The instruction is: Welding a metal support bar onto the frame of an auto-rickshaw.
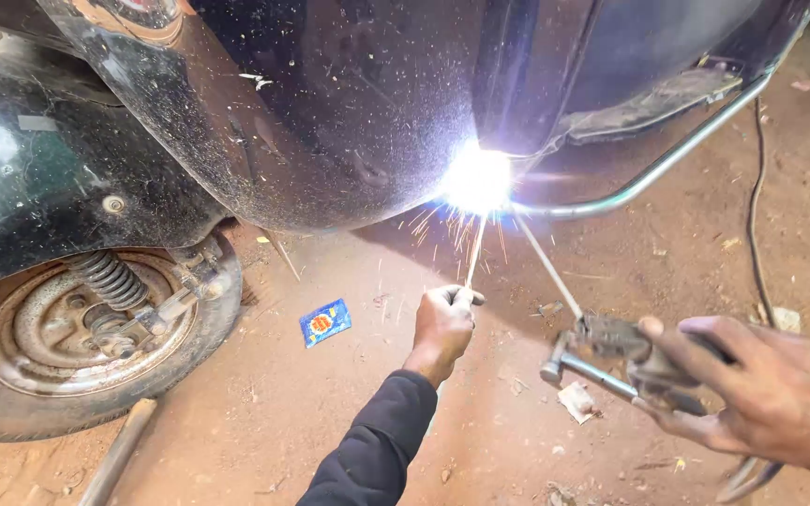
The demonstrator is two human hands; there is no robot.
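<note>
Nearest the lens, at four o'clock, the person's right hand (771,394) clenches a welding electrode holder (625,354), whose electrode (547,265) slants up toward eleven o'clock to the white arc flash (477,178). At six o'clock the left hand (442,323), in a dark sleeve, pinches a thin filler rod (474,251) that rises to the same flash. The arc sits at the lower edge of the scooter body panel (330,122), where a chrome guard bar (667,159) meets it. Bare dirt ground (330,412) lies open below the hands. The front wheel (86,347) stands at eight o'clock, well apart, and a blue sachet (325,321) lies between.
</note>
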